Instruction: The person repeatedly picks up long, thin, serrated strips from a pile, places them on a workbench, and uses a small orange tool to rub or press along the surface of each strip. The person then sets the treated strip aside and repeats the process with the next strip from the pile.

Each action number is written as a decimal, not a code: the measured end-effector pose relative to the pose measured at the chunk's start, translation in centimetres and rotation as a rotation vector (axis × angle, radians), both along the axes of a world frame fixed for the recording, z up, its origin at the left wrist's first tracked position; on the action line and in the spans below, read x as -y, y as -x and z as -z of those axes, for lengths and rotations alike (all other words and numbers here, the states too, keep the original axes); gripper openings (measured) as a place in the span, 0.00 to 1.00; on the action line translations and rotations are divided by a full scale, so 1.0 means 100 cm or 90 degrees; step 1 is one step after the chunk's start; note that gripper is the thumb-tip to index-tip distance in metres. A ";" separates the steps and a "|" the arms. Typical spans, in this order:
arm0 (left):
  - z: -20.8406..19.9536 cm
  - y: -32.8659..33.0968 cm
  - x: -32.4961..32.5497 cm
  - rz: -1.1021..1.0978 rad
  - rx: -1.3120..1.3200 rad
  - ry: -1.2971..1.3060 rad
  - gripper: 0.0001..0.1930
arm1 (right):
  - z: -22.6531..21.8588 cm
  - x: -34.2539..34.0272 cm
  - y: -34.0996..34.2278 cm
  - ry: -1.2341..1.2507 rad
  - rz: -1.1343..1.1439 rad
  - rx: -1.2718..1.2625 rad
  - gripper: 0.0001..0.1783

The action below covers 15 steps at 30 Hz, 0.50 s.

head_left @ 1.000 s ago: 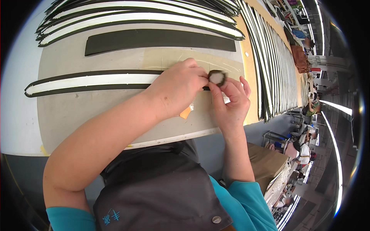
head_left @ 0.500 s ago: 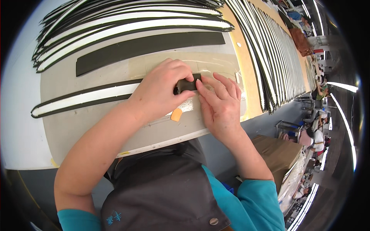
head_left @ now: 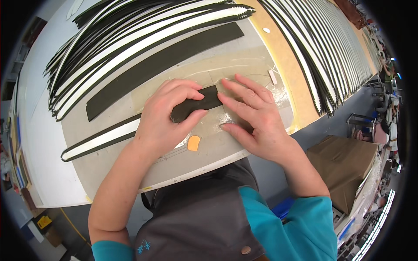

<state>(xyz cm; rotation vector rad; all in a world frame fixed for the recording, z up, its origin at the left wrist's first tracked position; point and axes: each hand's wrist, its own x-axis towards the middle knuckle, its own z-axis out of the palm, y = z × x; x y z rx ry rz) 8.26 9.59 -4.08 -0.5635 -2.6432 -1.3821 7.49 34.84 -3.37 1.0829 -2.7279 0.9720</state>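
On the grey work board (head_left: 104,176) lies a long white strip with black edges (head_left: 104,139), running under my left hand (head_left: 159,115). Between that hand's thumb and fingers, the strip's black end (head_left: 208,98) is gripped and folded over, its underside white part hidden. My right hand (head_left: 263,117) has its fingers spread and thumb apart; its index fingertip rests at the right edge of the black end. A small orange piece with a rounded side (head_left: 193,143) lies just nearer to me than the black end.
Beyond my hands is a wide flat black strip (head_left: 165,65), with a pile of white-and-black strips (head_left: 143,39) behind it. More strips (head_left: 335,56) lie in a row at the right. A small pale block (head_left: 273,77) sits near the board's right side. Brown covering (head_left: 342,163) lies below right.
My right hand's fingers have spread and its thumb has come away from the black end. The left hand has shifted left along it, showing more of its surface. The whole view has turned somewhat.
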 end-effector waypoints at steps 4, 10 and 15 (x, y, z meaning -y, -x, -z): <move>-0.002 0.000 -0.001 -0.007 0.003 0.016 0.14 | 0.000 -0.002 0.001 -0.021 -0.003 -0.029 0.35; -0.001 0.000 -0.002 -0.007 0.003 0.015 0.14 | -0.007 0.001 0.010 -0.037 -0.033 -0.090 0.29; -0.002 0.000 -0.002 0.000 0.003 0.022 0.15 | -0.013 0.000 0.021 -0.053 -0.087 -0.087 0.30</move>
